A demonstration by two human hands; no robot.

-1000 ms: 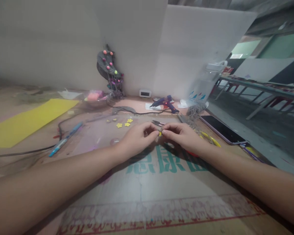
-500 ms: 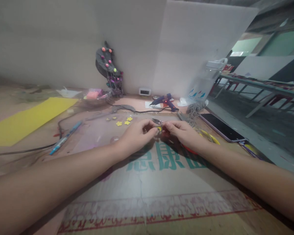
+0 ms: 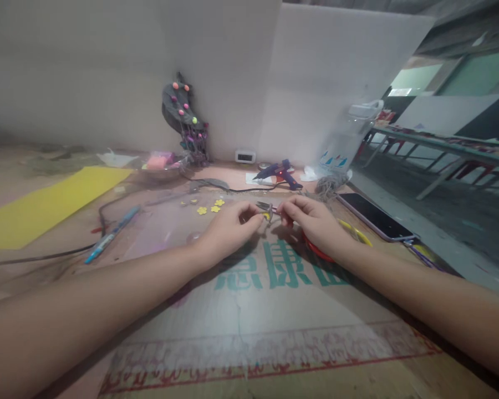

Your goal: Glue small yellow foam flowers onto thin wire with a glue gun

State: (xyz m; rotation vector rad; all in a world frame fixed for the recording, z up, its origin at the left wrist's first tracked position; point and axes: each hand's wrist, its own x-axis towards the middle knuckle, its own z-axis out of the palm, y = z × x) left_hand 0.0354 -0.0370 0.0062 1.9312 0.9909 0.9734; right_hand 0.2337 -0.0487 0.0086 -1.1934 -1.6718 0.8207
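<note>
Between the thumb and fingertips of my left hand (image 3: 239,224) is a small yellow felt-like piece (image 3: 267,215) with grey yarn (image 3: 270,210) standing up along it. My right hand (image 3: 307,219) is closed in a pinch just to the right, a small gap away; what its fingertips hold, if anything, is too small to make out. A pointed metal tool tip (image 3: 264,205) shows just behind the fingertips, its other end hidden. Several yellow flower cut-outs (image 3: 215,209) lie on the table beyond my left hand. Under my right wrist a red handle (image 3: 316,250) is partly covered.
A purple glue gun (image 3: 279,173) with a red light lies behind the hands. Grey yarn (image 3: 330,185), a phone (image 3: 376,215) and a clear bottle (image 3: 345,138) are at right. A blue marker (image 3: 112,234), cable (image 3: 37,259) and yellow sheet (image 3: 54,202) lie left.
My right hand has moved slightly away from my left, opening a small gap between the fingertips. The grey yarn on the yellow piece now shows more plainly.
</note>
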